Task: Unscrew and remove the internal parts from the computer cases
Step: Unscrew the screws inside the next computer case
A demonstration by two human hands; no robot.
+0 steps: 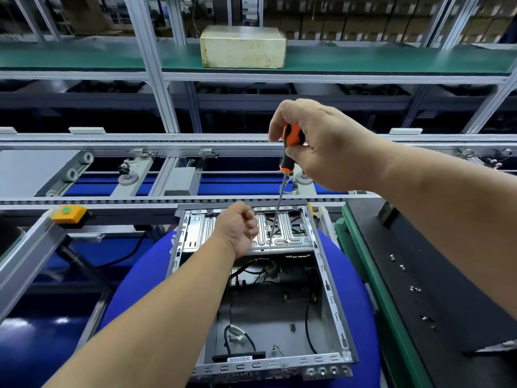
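An open computer case lies on a round blue pad in front of me. A silver drive bracket spans its far end; black cables lie loose inside. My right hand grips the orange-and-black handle of a screwdriver, held nearly upright. Its tip rests on the bracket near a screw. My left hand rests on the bracket with its fingers curled; I cannot tell if it holds anything.
Several loose screws lie on a black panel at my right. A conveyor frame runs behind the case, with a yellow button box at left. A cream-coloured box sits on the green upper shelf.
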